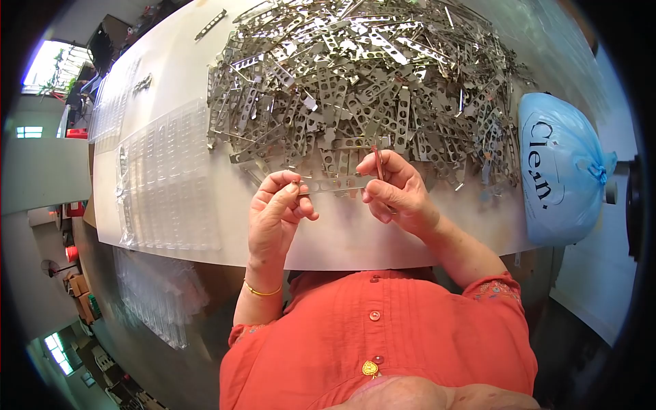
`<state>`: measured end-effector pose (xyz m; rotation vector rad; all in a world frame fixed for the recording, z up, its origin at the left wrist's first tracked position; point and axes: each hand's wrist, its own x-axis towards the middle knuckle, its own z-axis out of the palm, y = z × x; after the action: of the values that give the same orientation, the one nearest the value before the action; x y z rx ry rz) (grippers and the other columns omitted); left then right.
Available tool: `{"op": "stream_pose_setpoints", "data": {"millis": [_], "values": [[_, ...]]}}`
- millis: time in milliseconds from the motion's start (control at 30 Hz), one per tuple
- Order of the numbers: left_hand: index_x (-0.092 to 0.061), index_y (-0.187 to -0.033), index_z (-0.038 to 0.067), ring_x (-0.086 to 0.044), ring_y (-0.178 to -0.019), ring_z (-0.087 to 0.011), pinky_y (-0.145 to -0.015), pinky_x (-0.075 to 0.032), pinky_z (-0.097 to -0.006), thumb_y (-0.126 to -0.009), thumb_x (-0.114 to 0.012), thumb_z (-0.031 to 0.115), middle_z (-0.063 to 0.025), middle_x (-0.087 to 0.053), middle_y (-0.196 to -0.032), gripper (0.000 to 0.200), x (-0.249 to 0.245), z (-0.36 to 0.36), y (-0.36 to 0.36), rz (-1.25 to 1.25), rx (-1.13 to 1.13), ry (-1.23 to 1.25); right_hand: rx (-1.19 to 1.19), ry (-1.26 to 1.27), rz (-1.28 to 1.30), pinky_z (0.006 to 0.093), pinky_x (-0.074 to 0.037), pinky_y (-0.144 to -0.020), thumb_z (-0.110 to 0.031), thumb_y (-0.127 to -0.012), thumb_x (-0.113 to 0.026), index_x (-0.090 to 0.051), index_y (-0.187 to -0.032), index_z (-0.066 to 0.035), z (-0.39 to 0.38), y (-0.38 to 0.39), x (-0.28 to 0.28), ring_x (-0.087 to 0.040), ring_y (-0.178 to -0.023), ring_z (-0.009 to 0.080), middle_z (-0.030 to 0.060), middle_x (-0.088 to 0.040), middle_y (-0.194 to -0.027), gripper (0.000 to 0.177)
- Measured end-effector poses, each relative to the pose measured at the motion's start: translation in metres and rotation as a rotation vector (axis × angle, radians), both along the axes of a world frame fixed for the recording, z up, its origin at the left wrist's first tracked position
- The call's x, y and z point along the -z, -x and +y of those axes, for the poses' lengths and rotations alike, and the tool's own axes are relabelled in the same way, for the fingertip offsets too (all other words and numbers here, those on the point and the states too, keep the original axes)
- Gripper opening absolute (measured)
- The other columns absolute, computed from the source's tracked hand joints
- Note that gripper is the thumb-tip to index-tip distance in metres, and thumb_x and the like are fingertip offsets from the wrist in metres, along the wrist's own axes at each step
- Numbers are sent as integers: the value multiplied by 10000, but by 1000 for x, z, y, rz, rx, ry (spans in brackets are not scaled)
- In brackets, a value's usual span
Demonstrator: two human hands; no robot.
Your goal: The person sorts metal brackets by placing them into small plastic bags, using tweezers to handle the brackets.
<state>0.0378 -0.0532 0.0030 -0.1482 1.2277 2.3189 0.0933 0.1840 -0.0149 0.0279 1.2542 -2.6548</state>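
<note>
Close in front of my body, my left hand pinches one end of a thin, perforated metal strip. The strip lies roughly level between my two hands, just short of the heap. My right hand is closed around a slim reddish tool, whose tip points up toward the heap. The thumb and fingers of that hand meet the strip's other end; the tool's lower part is mostly hidden by them. Beyond both hands spreads a large heap of flat metal strips with round holes.
Clear plastic blister trays lie on the left of the white table. A knotted blue plastic bag stands at the right edge. One stray strip rests at the back left. More clear plastic is below the table at left.
</note>
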Motion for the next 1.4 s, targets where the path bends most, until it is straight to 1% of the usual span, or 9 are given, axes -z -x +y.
{"op": "stream_pose_setpoints", "data": {"millis": [233,367,500,633,700,833,1100,1267,1400], "values": [[-561,-1242,-25,-657,-629,-149,-580,-602,-310,-1041,-501,134,-133,-676,-911,263,-3,4,-6,66,53,100,102,-41,27,220,-417,-420,-169,-1012,-609,-564,-1161,-54,0,0,-6,-520,-486,71,51,-650,-793,193],[-542,-1253,-42,-668,-594,-174,-535,-604,-306,-1071,-451,194,-158,-678,-889,311,-2,2,-8,92,144,64,209,-73,-39,216,-404,-404,-201,-1010,-621,-562,-1022,-88,-2,2,-6,-512,-462,75,24,-624,-718,128],[-527,-1237,-68,-670,-550,-208,-464,-590,-307,-1081,-423,209,-189,-679,-847,335,-3,7,-14,75,262,58,269,-144,-82,205,-363,-382,-261,-998,-646,-548,-914,-117,2,4,-6,-488,-438,68,-1,-577,-639,193],[-545,-1157,-78,-673,-548,-222,-412,-567,-283,-1068,-445,175,-175,-672,-831,286,-8,9,-18,-36,363,105,271,-152,-124,206,-338,-369,-285,-993,-653,-543,-895,-119,4,7,-8,-462,-419,62,-14,-543,-599,222],[-567,-1147,-11,-653,-505,-183,-447,-527,-251,-1057,-500,226,-124,-678,-753,262,-9,10,-21,-111,521,152,241,-170,-167,212,-332,-361,-277,-988,-662,-529,-880,-116,6,8,-10,-440,-406,59,-18,-529,-586,235],[-566,-1099,-66,-657,-524,-178,-384,-530,-247,-1043,-508,182,-111,-655,-824,260,-7,14,-25,-102,632,208,199,-227,-206,218,-328,-354,-300,-994,-650,-514,-861,-115,5,9,-12,-429,-401,57,-17,-519,-575,265],[-563,-1042,-48,-620,-450,-171,-332,-453,-234,-1037,-492,154,-142,-682,-807,213,-13,18,-28,-241,609,65,114,-155,-251,217,-332,-352,-334,-1021,-589,-575,-939,-89,8,9,-12,-417,-390,64,-13,-499,-559,258],[-559,-1043,-60,-514,-334,-168,-312,-397,-236,-1048,-454,152,-155,-634,-624,236,-14,19,-28,-277,628,-16,94,-112,-255,216,-334,-353,-320,-1025,-580,-576,-935,-89,9,9,-11,-422,-390,67,-10,-498,-557,248],[-566,-1035,-62,-495,-318,-164,-310,-387,-236,-1050,-446,157,-158,-616,-579,250,-16,20,-28,-297,617,-23,79,-104,-245,218,-334,-353,-317,-1025,-578,-576,-931,-86,9,9,-9,-430,-391,68,-8,-502,-559,250]]}}
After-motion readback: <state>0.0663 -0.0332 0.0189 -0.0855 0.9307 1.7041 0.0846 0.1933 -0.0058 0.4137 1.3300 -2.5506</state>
